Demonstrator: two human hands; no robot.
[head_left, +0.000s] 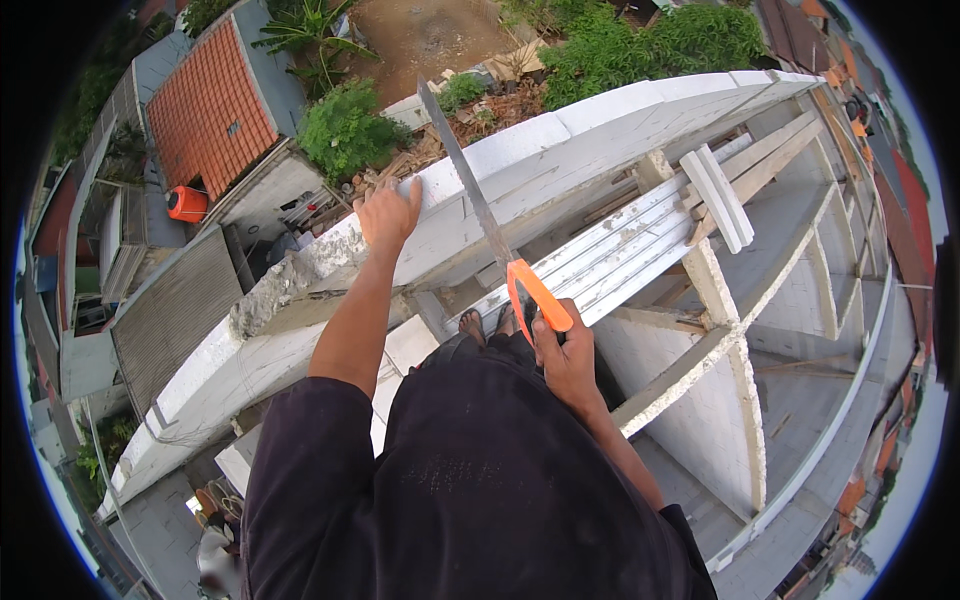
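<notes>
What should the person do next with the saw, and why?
Probably lower the handsaw onto the white block wall. The right hand grips its orange handle with the blade raised over the wall, and the left hand is pressed on the wall top.

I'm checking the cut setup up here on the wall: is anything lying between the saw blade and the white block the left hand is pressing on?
Nothing visible does. The right hand holds the orange-handled saw, whose blade runs up across the white block wall. The left hand rests flat on the wall top, well to the blade's left. The planks lie below.
</notes>
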